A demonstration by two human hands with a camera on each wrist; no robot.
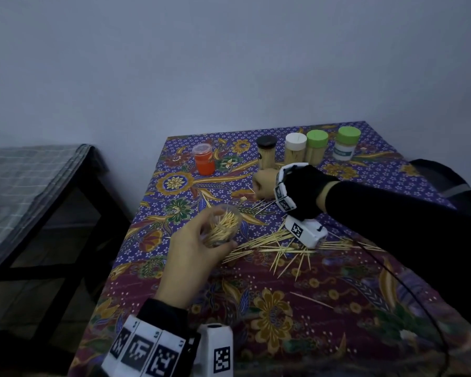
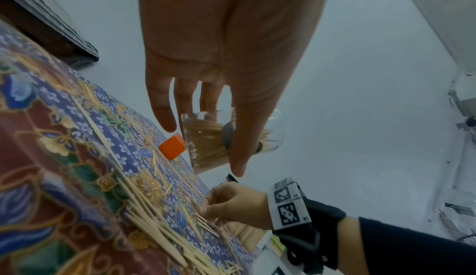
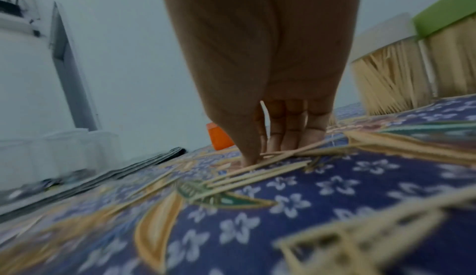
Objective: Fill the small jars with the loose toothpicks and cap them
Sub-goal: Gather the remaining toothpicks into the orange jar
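Observation:
My left hand (image 1: 199,248) grips a clear open jar (image 1: 223,227) partly filled with toothpicks, tilted above the table's left side; the same jar (image 2: 206,143) shows between thumb and fingers in the left wrist view. My right hand (image 1: 264,183) is further back, fingers curled down onto the cloth, pinching loose toothpicks (image 3: 270,159) against it. A loose pile of toothpicks (image 1: 278,244) lies scattered across the middle of the table under my right wrist. At the back stand several capped jars full of toothpicks: black lid (image 1: 267,152), white lid (image 1: 295,148), green lid (image 1: 316,146).
An orange jar with a clear lid (image 1: 204,159) stands at the back left. A green-lidded labelled jar (image 1: 346,142) sits at the back right. The patterned cloth (image 1: 283,308) covers the table; a dark bench (image 1: 38,186) stands to the left. A black cable (image 1: 408,289) crosses the right side.

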